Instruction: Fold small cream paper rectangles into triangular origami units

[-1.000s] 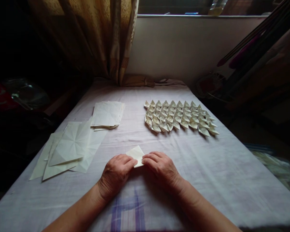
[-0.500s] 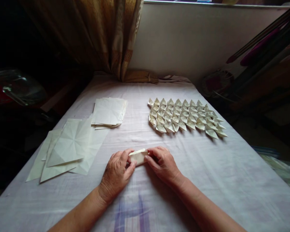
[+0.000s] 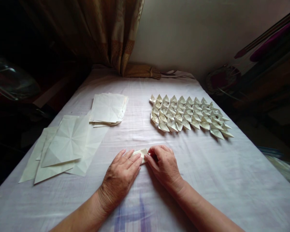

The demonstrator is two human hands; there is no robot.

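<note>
A small folded piece of cream paper lies on the cloth-covered table right in front of me. My left hand lies flat on its left part, fingers stretched out and pressing down. My right hand has its fingers curled and pinches the paper's right end. Most of the piece is hidden under the two hands.
Several small folded paper pieces lie in neat rows at the right back. A stack of square sheets sits at the left back, with creased open sheets spread nearer. A curtain hangs behind; the table edges fall away on both sides.
The paper went from a flat triangle under my fingertips to a small thick packet. My left hand has flattened over it, and my view has tilted downward.
</note>
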